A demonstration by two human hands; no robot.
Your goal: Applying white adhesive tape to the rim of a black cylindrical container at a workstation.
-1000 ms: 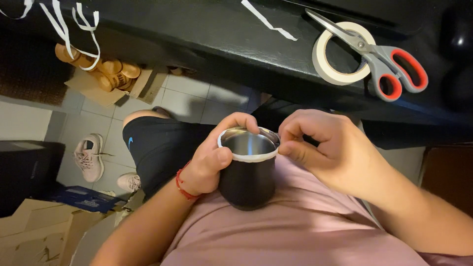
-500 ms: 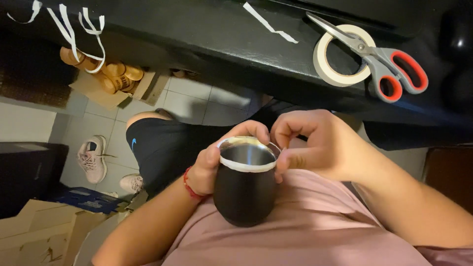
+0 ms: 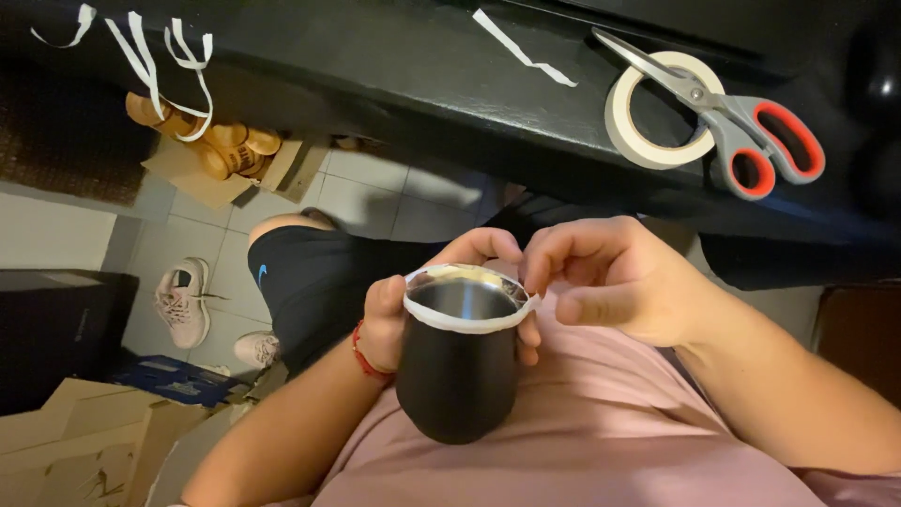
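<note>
A dark metal cup (image 3: pixel 457 371) with pale tape around its rim, held at centre frame above a pink shirt (image 3: pixel 601 441).

The left hand (image 3: pixel 399 314) is wrapped around the cup; the right hand (image 3: pixel 615 277) pinches the tape strip (image 3: pixel 465 324) at the rim. At upper right, a tape roll (image 3: pixel 627 131) and scissors (image 3: pixel 741 127) lie on a black table (image 3: pixel 404 75).
</note>
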